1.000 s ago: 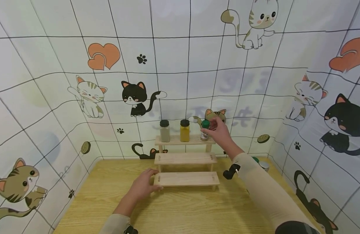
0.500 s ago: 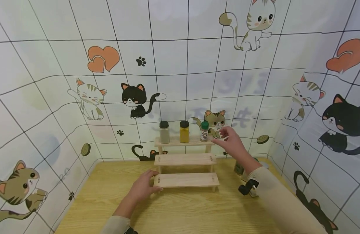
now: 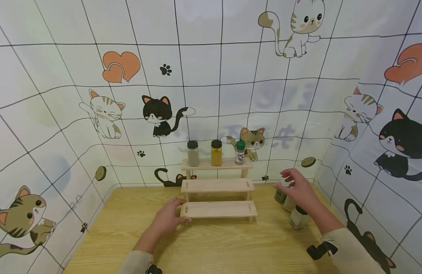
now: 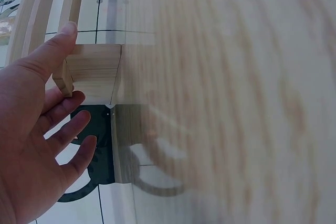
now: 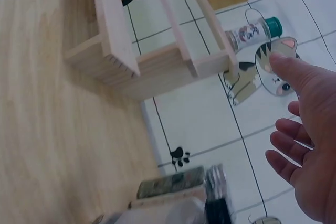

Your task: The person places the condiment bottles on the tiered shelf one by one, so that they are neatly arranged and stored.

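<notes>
A small three-step wooden rack (image 3: 219,210) stands on the table in the head view. My left hand (image 3: 167,217) holds the left end of its lowest step; in the left wrist view the thumb (image 4: 64,39) lies over the edge and the index finger is beneath. On the top step stand a black-capped jar of pale powder (image 3: 193,155), a yellow jar (image 3: 216,155) and a green-capped seasoning bottle (image 3: 240,154). My right hand (image 3: 300,192) is in the air, holding nothing, above several jars at the right, including a black-capped jar with whitish contents (image 3: 298,218).
A dark greenish jar (image 3: 280,196) stands left of the other right-hand jars, which my right hand partly hides. The wood-grain table (image 3: 211,247) meets a white cat-patterned wall covering (image 3: 204,76) behind and at both sides.
My right hand has let go of the green-capped bottle on the top step and moved right and down to above the side jars. My left hand has stayed on the rack.
</notes>
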{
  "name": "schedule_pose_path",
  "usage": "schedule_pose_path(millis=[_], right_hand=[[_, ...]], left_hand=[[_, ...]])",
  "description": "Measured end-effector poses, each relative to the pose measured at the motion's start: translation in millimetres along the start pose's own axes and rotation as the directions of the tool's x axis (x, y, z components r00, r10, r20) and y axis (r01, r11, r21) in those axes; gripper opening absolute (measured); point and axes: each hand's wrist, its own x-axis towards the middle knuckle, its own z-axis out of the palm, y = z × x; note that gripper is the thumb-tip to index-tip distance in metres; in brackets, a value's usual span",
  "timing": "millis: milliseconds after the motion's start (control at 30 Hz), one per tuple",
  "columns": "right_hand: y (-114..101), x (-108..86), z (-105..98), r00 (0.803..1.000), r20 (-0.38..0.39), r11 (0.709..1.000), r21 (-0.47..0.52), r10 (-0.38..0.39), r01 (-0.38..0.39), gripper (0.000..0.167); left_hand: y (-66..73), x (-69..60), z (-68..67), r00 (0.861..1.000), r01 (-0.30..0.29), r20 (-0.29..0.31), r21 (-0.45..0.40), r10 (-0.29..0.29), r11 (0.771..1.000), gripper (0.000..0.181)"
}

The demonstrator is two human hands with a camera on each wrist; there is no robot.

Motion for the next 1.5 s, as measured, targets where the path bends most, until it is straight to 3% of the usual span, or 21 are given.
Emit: schedule_pose_path(millis=[267, 400, 533, 833, 1000, 1267, 1500], right_hand=[[24.5, -45.9, -13.3, 1.000, -0.008, 0.997, -0.079, -0.015, 0.015, 0.058], [38.6, -61.3, -15.5, 0.993, -0.047, 0.985, -0.142, -0.106, 0.098, 0.043], [52.7, -72.8, -14.6, 0.974, -0.065, 0.959, -0.201, -0.215, 0.198, 0.042], [72.2, -82.0, -9.0, 0.961, -0.027, 0.934, -0.245, -0.274, 0.259, 0.050], [73.6, -83.1, -9.6, 0.973, 0.002, 0.954, -0.198, -0.231, 0.227, 0.051], [67.3, -80.9, -10.6, 0.986, 0.039, 0.972, -0.162, -0.165, 0.169, 0.046], [50.0, -75.7, 2.5, 0.983, 0.030, 0.969, -0.167, -0.179, 0.182, 0.043]], left_hand=[[-3.4, 0.6, 1.0, 1.000, 0.003, 0.004, 0.001, -0.003, 1.000, 0.072], [-2.1, 0.3, 0.5, 1.000, 0.013, 0.009, -0.012, -0.013, 1.000, 0.072], [-0.1, -1.4, -0.8, 1.000, 0.013, 0.009, -0.017, -0.013, 1.000, 0.071], [2.7, -2.4, -3.0, 1.000, 0.011, 0.011, -0.022, -0.011, 1.000, 0.073], [1.8, -1.7, -2.7, 1.000, 0.011, 0.010, -0.024, -0.011, 1.000, 0.072], [1.7, 0.7, -3.6, 1.000, 0.007, 0.006, -0.018, -0.007, 1.000, 0.072], [2.0, -1.8, -4.5, 1.000, -0.002, 0.008, -0.024, 0.003, 1.000, 0.072]])
